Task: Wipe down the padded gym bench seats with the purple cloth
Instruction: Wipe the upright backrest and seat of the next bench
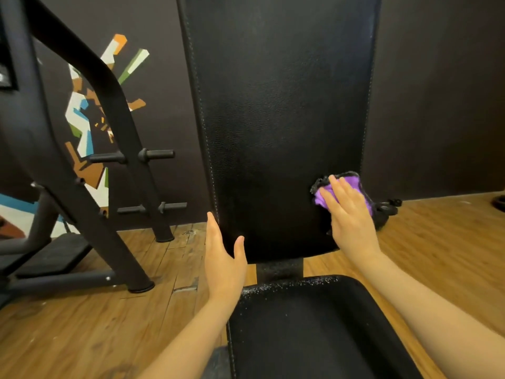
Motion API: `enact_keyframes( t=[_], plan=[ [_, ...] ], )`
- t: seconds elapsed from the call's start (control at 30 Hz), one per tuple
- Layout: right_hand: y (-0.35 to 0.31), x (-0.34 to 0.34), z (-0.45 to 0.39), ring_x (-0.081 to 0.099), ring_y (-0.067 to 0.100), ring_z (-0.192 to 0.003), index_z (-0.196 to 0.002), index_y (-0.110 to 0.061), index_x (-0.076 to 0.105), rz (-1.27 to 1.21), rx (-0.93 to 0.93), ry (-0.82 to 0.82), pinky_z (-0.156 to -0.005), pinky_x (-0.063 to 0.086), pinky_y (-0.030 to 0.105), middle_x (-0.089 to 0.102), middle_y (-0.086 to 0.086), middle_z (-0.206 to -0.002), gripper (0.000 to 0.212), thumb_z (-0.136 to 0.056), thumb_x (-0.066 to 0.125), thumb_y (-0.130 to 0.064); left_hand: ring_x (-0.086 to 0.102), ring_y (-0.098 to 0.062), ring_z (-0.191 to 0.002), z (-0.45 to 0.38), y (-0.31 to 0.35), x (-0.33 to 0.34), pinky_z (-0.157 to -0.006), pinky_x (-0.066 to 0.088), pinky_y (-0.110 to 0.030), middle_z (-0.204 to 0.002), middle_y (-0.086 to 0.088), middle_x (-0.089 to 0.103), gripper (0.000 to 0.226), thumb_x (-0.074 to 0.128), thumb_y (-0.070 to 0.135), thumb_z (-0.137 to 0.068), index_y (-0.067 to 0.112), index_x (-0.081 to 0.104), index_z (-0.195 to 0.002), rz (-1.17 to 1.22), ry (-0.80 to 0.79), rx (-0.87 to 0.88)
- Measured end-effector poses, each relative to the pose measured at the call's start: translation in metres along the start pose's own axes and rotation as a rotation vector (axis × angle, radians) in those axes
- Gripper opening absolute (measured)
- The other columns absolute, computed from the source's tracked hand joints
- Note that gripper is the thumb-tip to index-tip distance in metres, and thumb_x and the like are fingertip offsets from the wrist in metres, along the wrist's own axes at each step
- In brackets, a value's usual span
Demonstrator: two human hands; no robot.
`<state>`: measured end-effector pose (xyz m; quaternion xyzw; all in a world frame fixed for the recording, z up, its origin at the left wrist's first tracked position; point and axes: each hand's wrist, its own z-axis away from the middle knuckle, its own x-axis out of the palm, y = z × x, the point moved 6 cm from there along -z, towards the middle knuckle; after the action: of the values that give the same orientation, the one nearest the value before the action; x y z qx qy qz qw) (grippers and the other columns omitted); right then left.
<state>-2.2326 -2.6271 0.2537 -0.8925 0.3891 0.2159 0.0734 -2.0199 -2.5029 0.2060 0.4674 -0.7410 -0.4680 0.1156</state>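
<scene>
You are looking down at a black padded gym bench from the head camera, with both of your bare forearms reaching forward into view. The upright back pad (278,119) fills the middle of the view, tall, dark and grained, with pale stitching running down both long edges. Below it, nearest to you, lies the seat pad (308,329), also black, its far edge speckled with small pale droplets or flecks. A short dark bracket (280,266) shows in the gap between the two pads.

Your right hand (348,214) lies flat against the lower right part of the back pad, fingers straight and close together, pressing the purple cloth (352,187) onto the padding. The cloth is bunched under your fingers; purple fabric shows above and beside them, with a dark fringed border hanging past the pad's right edge.

Your left hand (222,255) is at the lower left corner of the back pad, fingers straight and together, pointing up along the stitched edge, thumb spread out across the face of the pad. It holds nothing; whether the palm actually touches the pad cannot be told.

To the left stands a black steel machine frame (90,149) with short pegs (155,154) sticking out of its upright. Behind it the dark wall carries a mural (90,116) in white, orange, brown, green and blue. The floor (82,324) is warm brown wooden boards
</scene>
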Motion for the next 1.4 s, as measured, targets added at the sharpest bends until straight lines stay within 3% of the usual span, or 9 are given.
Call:
enact_keyframes(
  t=[0.23,0.33,0.47,0.73,0.87,0.97,1.07,1.23,1.4],
  plan=[
    [0.002,0.007,0.052,0.046,0.029,-0.125,-0.121,-0.005,0.06,0.072,-0.13,-0.273,-0.1,0.034,0.047,0.055,0.015,-0.131,0.087,-0.04,0.081,0.018,0.016,-0.011,-0.144,0.0,0.001,0.003,-0.103,0.016,-0.017,-0.16,0.007,0.009,0.079,0.054,0.02,-0.096,0.028,-0.003,-0.151,-0.043,0.0,-0.001],
    [-0.017,-0.02,0.014,0.046,0.03,-0.125,-0.119,-0.005,0.061,-0.047,-0.164,-0.173,-0.101,0.035,0.046,0.055,0.015,-0.13,0.07,-0.055,0.076,0.017,0.013,-0.017,-0.146,0.0,0.01,0.003,-0.113,0.014,-0.026,-0.16,0.002,0.002,0.083,0.056,0.017,-0.095,0.019,-0.006,-0.15,-0.148,0.014,0.047],
    [-0.051,-0.049,-0.066,0.035,0.03,-0.134,-0.125,-0.004,0.057,-0.07,-0.205,-0.015,-0.109,0.024,0.042,0.046,0.016,-0.139,0.046,-0.08,0.059,0.002,0.007,-0.032,-0.145,-0.01,0.034,0.006,-0.112,0.017,-0.052,-0.158,-0.012,0.001,0.093,0.069,0.028,-0.085,0.009,0.006,-0.151,-0.528,0.059,0.421],
    [-0.067,-0.006,-0.057,0.034,0.03,-0.134,-0.133,-0.007,0.048,-0.093,-0.098,0.001,-0.109,0.021,0.042,0.043,0.014,-0.142,0.06,-0.077,0.065,0.001,0.014,-0.036,-0.142,-0.043,0.042,0.009,-0.108,0.018,-0.056,-0.153,-0.02,0.014,0.094,0.061,0.055,-0.08,0.002,0.02,-0.146,-0.893,0.045,0.618],
    [-0.062,0.016,0.004,0.037,0.025,-0.13,-0.127,-0.011,0.056,0.06,-0.255,-0.217,-0.105,0.028,0.043,0.051,0.011,-0.137,0.074,-0.058,0.081,-0.001,0.014,-0.036,-0.142,-0.04,0.043,0.009,-0.109,0.018,-0.054,-0.154,-0.02,0.014,0.088,0.05,0.055,-0.083,0.002,0.019,-0.146,-0.912,0.044,0.622],
    [-0.052,0.013,0.019,0.042,0.024,-0.129,-0.128,-0.014,0.055,0.153,-0.397,-0.319,-0.105,0.028,0.044,0.052,0.008,-0.136,0.081,-0.052,0.084,-0.005,0.016,-0.037,-0.141,-0.041,0.045,0.009,-0.109,0.019,-0.054,-0.153,-0.022,0.022,0.093,0.064,0.052,-0.08,0.002,0.022,-0.146,-0.919,0.028,0.617],
    [-0.049,-0.011,-0.009,0.042,0.028,-0.129,-0.127,-0.01,0.056,0.052,-0.406,-0.228,-0.106,0.032,0.042,0.051,0.01,-0.136,0.071,-0.06,0.079,0.002,0.017,-0.037,-0.141,-0.04,0.046,0.007,-0.108,0.02,-0.054,-0.152,-0.023,0.024,0.091,0.064,0.05,-0.081,0.002,0.022,-0.146,-0.903,0.03,0.61],
    [-0.064,-0.054,-0.105,0.034,0.031,-0.134,-0.13,-0.007,0.053,-0.082,-0.328,0.034,-0.114,0.019,0.037,0.045,0.015,-0.141,0.055,-0.077,0.06,0.008,0.017,-0.036,-0.142,-0.038,0.046,0.005,-0.109,0.021,-0.054,-0.153,-0.021,0.02,0.078,0.033,0.051,-0.087,0.002,0.021,-0.146,-0.909,0.023,0.594],
    [-0.084,-0.052,-0.167,0.028,0.031,-0.139,-0.136,-0.008,0.046,-0.059,-0.248,0.025,-0.112,0.013,0.039,0.037,0.013,-0.147,0.063,-0.078,0.064,0.008,0.017,-0.034,-0.142,-0.038,0.045,0.003,-0.109,0.02,-0.055,-0.153,-0.02,0.025,0.074,0.032,0.05,-0.088,0.003,0.024,-0.146,-0.942,0.034,0.615]
  ],
)
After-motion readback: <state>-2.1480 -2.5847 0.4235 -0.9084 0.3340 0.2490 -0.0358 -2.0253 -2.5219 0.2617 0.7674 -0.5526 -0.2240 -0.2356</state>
